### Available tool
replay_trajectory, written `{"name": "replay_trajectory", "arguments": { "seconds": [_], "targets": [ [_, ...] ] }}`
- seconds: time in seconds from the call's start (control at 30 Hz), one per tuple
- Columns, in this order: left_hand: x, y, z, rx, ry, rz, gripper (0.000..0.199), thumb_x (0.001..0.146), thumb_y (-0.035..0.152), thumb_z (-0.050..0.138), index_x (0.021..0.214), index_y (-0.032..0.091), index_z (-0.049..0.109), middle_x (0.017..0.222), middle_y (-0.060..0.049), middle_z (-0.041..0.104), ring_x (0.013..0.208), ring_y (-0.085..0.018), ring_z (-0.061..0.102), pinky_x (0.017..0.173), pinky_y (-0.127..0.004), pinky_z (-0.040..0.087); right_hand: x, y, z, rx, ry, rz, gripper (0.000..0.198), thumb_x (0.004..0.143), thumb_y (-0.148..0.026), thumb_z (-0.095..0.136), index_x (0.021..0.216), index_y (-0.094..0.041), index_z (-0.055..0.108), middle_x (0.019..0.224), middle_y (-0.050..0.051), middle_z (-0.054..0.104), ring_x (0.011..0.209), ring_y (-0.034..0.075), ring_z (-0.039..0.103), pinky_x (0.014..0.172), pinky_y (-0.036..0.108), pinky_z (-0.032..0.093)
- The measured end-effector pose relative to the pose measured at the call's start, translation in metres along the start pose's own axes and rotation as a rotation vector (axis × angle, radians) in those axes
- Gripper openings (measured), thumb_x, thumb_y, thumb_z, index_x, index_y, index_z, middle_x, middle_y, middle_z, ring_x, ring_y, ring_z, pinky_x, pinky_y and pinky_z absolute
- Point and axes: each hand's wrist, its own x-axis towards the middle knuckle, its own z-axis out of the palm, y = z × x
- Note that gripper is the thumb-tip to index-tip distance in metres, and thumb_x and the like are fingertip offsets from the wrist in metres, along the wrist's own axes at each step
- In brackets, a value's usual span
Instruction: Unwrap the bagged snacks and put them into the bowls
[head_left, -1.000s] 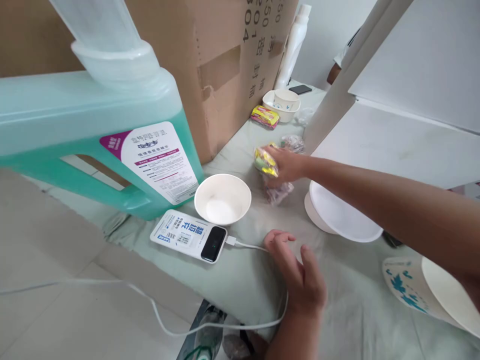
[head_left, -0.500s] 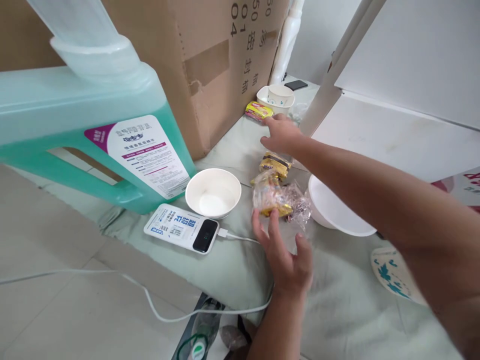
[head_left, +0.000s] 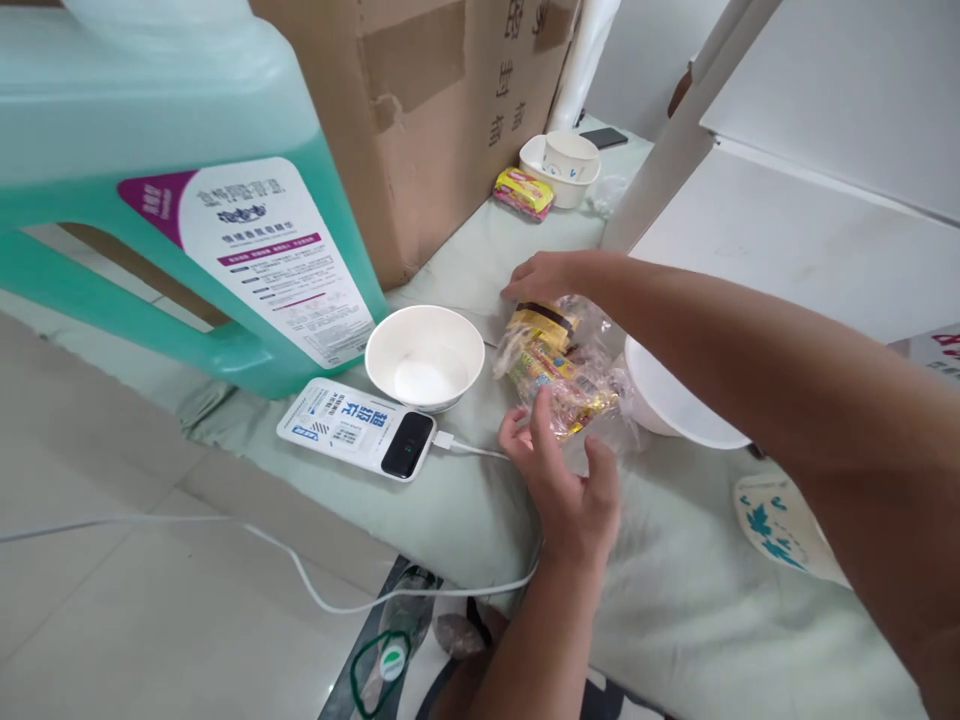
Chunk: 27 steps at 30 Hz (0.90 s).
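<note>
In the middle of the cloth-covered surface lies a pile of crumpled clear and yellow plastic wrappers (head_left: 559, 385). My left hand (head_left: 568, 485) is at the near side of this pile, fingers curved and apart, with fingertips at the plastic. Reaching over from the right, my right hand (head_left: 546, 274) rests at the far side, its fingers stretched to the left beside a yellow packet with a dark band (head_left: 541, 325). Its fingertips are partly hidden. A white bowl (head_left: 425, 357) stands left of the pile, and another white bowl (head_left: 679, 400) is partly covered by my right forearm.
A large jug of green liquid (head_left: 315, 220) and a cardboard box (head_left: 435, 150) stand at left and back. A white power bank (head_left: 352, 430) has a cable attached. Farther back are a yellow-pink packet (head_left: 523, 192) and stacked containers (head_left: 564, 185). A patterned bowl (head_left: 780, 525) lies right.
My right hand has come back from near the yellow-pink packet to the far side of the wrappers. The wrappers are bunched closer together. My left hand stays at their near side.
</note>
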Motion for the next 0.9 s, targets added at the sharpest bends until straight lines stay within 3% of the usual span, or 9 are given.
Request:
{"name": "replay_trajectory", "arguments": {
  "seconds": [0.17,0.37,0.6,0.8,0.9],
  "targets": [
    [0.004,0.007,0.002,-0.047,0.028,0.050,0.040,0.080,0.019,0.060,0.119,0.016,0.062,0.110,-0.013,0.057,0.100,-0.023,0.061,0.090,-0.039,0.053,-0.043,-0.013,0.007,-0.068,-0.083,-0.122,0.049,0.075,-0.063,0.071,0.106,-0.027,0.076,0.113,0.011,0.068,0.104,0.036,0.065,0.090,0.050,0.048],
    [-0.009,0.017,0.007,-0.082,-0.053,-0.064,0.014,0.075,0.015,0.058,0.088,0.019,0.061,0.075,0.000,0.054,0.060,-0.012,0.050,0.056,-0.024,0.044,-0.097,-0.023,0.023,-0.228,-0.158,-0.226,0.068,0.076,-0.058,0.069,0.138,-0.030,0.061,0.136,0.015,0.053,0.103,0.035,0.068,0.082,0.044,0.052],
    [-0.035,0.027,0.020,-0.147,-0.289,-0.054,0.011,0.075,0.011,0.054,0.080,0.022,0.053,0.072,0.001,0.054,0.062,-0.013,0.051,0.062,-0.027,0.045,-0.140,-0.001,0.035,-0.227,-0.153,-0.252,0.062,0.079,-0.045,0.067,0.140,-0.033,0.058,0.145,0.013,0.048,0.129,0.041,0.053,0.090,0.049,0.052],
    [-0.052,0.035,0.029,-0.143,-0.521,-0.055,0.013,0.074,0.011,0.054,0.072,0.023,0.050,0.070,0.000,0.054,0.063,-0.014,0.052,0.060,-0.027,0.044,-0.171,0.029,0.042,-0.164,-0.165,-0.296,0.061,0.081,-0.040,0.065,0.141,-0.034,0.056,0.153,0.010,0.043,0.134,0.036,0.050,0.094,0.048,0.052],
    [-0.064,0.046,0.027,-0.121,-0.705,-0.084,0.010,0.075,0.014,0.056,0.072,0.023,0.052,0.073,0.000,0.060,0.059,-0.013,0.051,0.060,-0.028,0.044,-0.191,0.040,0.052,-0.175,-0.157,-0.382,0.059,0.082,-0.035,0.065,0.140,-0.031,0.059,0.153,0.012,0.045,0.133,0.036,0.052,0.103,0.053,0.047]
  ]
}}
